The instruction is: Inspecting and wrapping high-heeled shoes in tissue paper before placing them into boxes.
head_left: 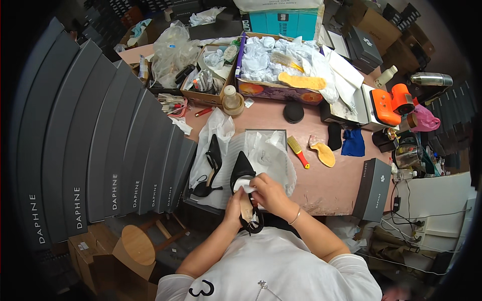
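Above the near edge of the table point(321, 193), a black pointed shoe point(243, 167) was held with its toe toward the far edge, its side clasped by the left hand point(233, 208). By the right hand point(271, 194), white paper point(245, 184) was pinched between thumb and fingers at the shoe's opening; whether it was being fed in or drawn out could not be told behind the fingers. Handling this paper was judged the step in hand, and a steady hold seemed called for next. Smooth, dark upper was set off by a pale insole point(246, 206). Just left, a matching shoe point(214, 151) was laid on white wrapping. Toward the table's right edge, a bristled brush point(295, 147), a soft yellow pad point(326, 155) and a rumpled blue cloth point(353, 143) were spread.
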Available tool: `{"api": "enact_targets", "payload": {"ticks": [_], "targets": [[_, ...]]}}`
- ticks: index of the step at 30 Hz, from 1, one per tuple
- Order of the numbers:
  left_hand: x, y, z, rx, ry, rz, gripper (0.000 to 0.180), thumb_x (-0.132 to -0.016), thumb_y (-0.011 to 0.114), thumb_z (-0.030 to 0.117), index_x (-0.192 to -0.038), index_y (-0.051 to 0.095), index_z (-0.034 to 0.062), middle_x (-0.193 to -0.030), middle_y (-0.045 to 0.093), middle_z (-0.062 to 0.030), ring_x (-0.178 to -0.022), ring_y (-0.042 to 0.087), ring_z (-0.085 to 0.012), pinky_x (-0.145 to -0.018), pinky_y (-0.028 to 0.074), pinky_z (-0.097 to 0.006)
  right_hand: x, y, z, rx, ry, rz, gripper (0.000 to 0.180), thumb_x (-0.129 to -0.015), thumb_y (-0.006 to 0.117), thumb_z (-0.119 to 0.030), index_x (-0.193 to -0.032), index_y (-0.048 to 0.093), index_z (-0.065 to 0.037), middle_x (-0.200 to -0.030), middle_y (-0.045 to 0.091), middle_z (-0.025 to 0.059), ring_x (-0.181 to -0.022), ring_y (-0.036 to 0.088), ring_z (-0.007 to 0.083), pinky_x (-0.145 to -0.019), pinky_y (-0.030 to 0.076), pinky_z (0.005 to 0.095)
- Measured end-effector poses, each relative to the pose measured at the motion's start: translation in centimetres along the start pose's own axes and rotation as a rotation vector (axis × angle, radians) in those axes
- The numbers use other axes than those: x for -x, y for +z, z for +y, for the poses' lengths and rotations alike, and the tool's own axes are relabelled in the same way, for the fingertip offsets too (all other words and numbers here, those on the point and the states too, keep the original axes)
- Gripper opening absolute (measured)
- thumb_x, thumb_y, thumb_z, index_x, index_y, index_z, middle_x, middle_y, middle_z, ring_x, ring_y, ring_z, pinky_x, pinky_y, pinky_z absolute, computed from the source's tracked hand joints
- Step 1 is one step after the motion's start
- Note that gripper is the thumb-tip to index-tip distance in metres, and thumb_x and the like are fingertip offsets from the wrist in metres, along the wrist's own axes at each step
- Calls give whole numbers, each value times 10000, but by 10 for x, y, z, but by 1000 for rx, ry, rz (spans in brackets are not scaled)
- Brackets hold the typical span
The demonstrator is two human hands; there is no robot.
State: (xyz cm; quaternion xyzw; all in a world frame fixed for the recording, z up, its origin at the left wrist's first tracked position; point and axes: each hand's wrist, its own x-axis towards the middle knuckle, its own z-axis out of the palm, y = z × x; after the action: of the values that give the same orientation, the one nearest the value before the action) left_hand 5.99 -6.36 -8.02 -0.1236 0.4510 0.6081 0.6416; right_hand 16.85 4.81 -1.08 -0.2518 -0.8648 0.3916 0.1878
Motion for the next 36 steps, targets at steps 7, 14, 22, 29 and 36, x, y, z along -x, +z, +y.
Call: {"api": "enact_targets", "payload": {"ticks": [7,14,22,29,36], "targets": [[34,26,2,165,71,-104,504,-931,379,495,-1126,514,50,-973,609,-98,-839,612,-214,-728,502,-351,-25,41,14,333,-171,100,233,-743,578,-112,-975,558,-102,-1168,536,111,-1174,458,279,-1000,300,450],[35,-5,-13,-1,47,-68,453,-969,397,501,-1061,519,74,-827,568,-53,-692,576,-159,-646,510,-314,-30,65,11,314,25,-184,865,-669,707,-150,-1438,313,-183,-1444,307,181,-1354,260,363,-1068,170,614],[40,-6,-15,344,-67,-217,607,-939,487,498,-1345,365,64,-1239,524,-87,-1123,544,-223,-911,477,-359,-48,96,5,533,-108,-203,486,-800,559,-125,-1284,505,-128,-1353,434,157,-1314,335,350,-1068,161,622],[31,-11,-13,70,25,-23,462,-941,523,437,-1181,502,43,-1038,599,-71,-890,627,-177,-741,533,-336,-26,39,44,-354,95,-238,783,-722,704,-157,-1416,346,-108,-1388,375,242,-1259,397,392,-1022,362,451],[26,-3,4,146,-75,-55,345,-891,613,359,-1076,523,81,-943,608,-71,-755,611,-177,-642,528,-311,-39,52,172,305,454,-92,540,-792,689,-213,-1265,494,-40,-1139,564,222,-1018,566,398,-848,479,439]]}}
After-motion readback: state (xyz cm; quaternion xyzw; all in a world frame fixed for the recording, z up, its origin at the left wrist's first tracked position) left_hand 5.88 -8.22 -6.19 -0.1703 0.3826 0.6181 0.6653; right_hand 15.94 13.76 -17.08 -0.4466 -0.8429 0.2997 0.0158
